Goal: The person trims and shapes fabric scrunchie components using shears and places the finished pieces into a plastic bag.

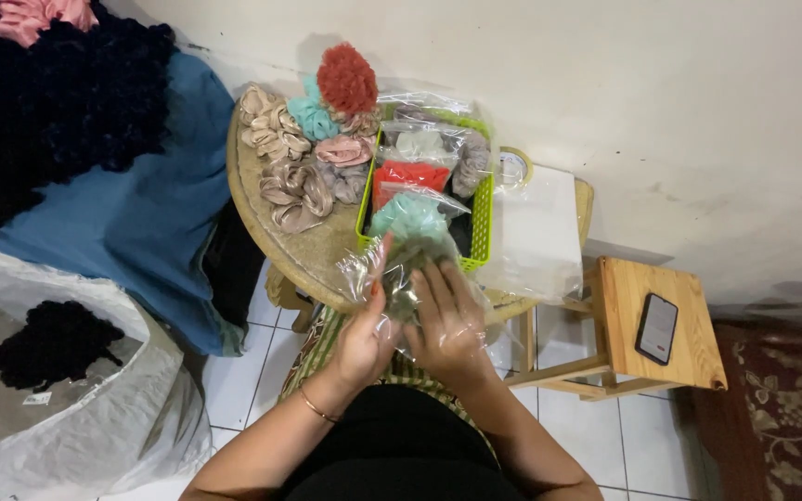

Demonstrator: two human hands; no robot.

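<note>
both hands — left hand, right hand — clasp a clear bag around a scrunchie; bagging step — sealing likely calls for a firm pinch.

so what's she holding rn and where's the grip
Both hands, left and right, hold a clear plastic bag with a greenish scrunchie inside, gripped along the bag's lower sides.

This is looking like a room in a home being used for small handmade-goods packing. A round wooden surface is standing against a plain, scuffed wall, and it is carrying loose fabric scrunchies and a green plastic basket of bagged ones. White floor tiles are showing below, a patterned rug is lying at the right, a small wooden stool is holding a phone, and a big white sack is sitting at the near left.
</note>
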